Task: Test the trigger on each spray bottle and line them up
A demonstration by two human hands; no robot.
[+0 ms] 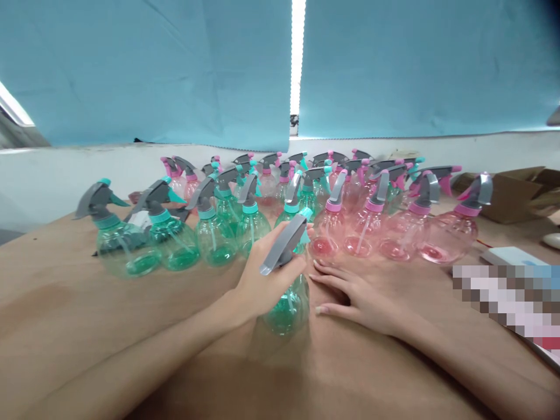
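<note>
Bottle (286, 309) (green), nr. side of rows on desk (65, 338); L hand (258, 286) grips neck, prob. b/c narrowest there; R hand (365, 294) empty, fingers spread, palm down, prob. for support.

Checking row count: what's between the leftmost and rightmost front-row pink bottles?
Two pink spray bottles stand between the leftmost pink bottle and the rightmost pink bottle in the head view.

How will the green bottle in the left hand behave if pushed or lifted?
The green bottle is probably light for its size: its see-through body looks largely hollow. It may tip if pushed high, since the trigger head sits above a rounded body. Its smooth, glossy sides could be somewhat slippery.
</note>
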